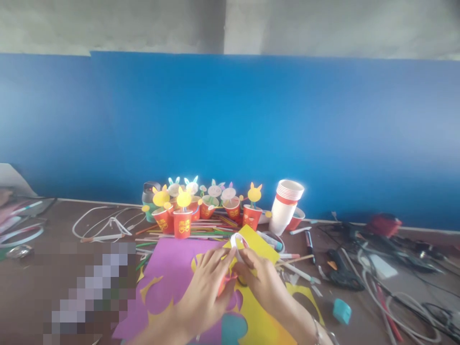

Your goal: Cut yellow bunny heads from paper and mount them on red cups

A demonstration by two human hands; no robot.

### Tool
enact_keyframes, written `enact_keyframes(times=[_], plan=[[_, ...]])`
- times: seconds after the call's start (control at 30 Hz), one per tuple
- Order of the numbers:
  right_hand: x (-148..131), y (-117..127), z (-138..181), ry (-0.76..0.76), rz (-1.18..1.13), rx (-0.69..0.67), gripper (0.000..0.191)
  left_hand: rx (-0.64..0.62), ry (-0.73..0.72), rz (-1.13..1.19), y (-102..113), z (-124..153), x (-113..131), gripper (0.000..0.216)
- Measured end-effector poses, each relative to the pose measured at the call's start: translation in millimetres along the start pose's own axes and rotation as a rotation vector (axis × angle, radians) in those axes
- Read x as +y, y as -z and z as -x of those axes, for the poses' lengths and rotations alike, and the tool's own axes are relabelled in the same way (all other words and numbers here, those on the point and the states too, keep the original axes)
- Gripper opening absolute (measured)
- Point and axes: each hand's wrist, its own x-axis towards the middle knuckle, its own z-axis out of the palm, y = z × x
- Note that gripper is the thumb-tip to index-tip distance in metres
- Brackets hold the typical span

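Over the coloured sheets, my left hand (pixel 210 282) is closed around a red paper cup (pixel 225 286), mostly hidden by the fingers. A white curved edge (pixel 235 239), which looks like the cup's rim, shows above the fingertips. My right hand (pixel 260 280) closes on the cup from the other side, its fingers bent near that edge. Beneath the hands lie a purple sheet (pixel 172 261) with cut-outs and a yellow sheet (pixel 257 316). Behind them stand several red cups, including a near one (pixel 182 224), bearing yellow or pale eared paper heads.
A stack of white cups (pixel 283 206) leans at the back right. Coloured sticks (pixel 204 225) lie behind the sheets. Right of my hands are a marker (pixel 309 245), a black glue gun (pixel 343 273), a turquoise object (pixel 341 311) and tangled cables (pixel 373 287). A blue panel (pixel 230 134) rises behind.
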Motion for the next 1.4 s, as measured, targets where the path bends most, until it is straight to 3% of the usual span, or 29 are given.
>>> enact_keyframes(times=[0.07, 0.23, 0.4, 0.5, 0.67, 0.8, 1.13, 1.3, 1.4], plan=[[5, -2, -1, 0.068, 0.07, 0.029, 0.017, 0.05, 0.082, 0.102, 1, -2, -2, 0.056], [13, -7, -3, 0.32, 0.18, -0.018, 0.02, 0.187, 0.495, 0.545, 10, -15, -11, 0.047], [9, -13, -1, 0.327, 0.251, -0.055, 0.015, 0.169, 0.583, 0.733, 10, -16, -11, 0.05], [3, -13, 0, 0.321, 0.3, -0.082, 0.012, 0.126, 0.557, 0.721, 10, -15, -8, 0.054], [-1, -10, 2, 0.316, 0.379, -0.099, 0.021, 0.15, 0.383, 0.468, 11, -14, -11, 0.045], [-2, -9, 2, 0.313, 0.398, -0.105, 0.02, 0.185, 0.392, 0.354, 8, -13, -14, 0.039], [-2, -12, 3, 0.327, 0.344, -0.072, 0.02, 0.152, 0.397, 0.386, 12, -15, -7, 0.012], [0, -14, 3, 0.308, 0.323, -0.026, 0.024, 0.252, 0.253, 0.153, 11, -15, -10, 0.015], [-1, -12, 4, 0.224, 0.311, -0.006, 0.025, 0.217, 0.195, 0.133, 11, -11, -7, 0.015]])
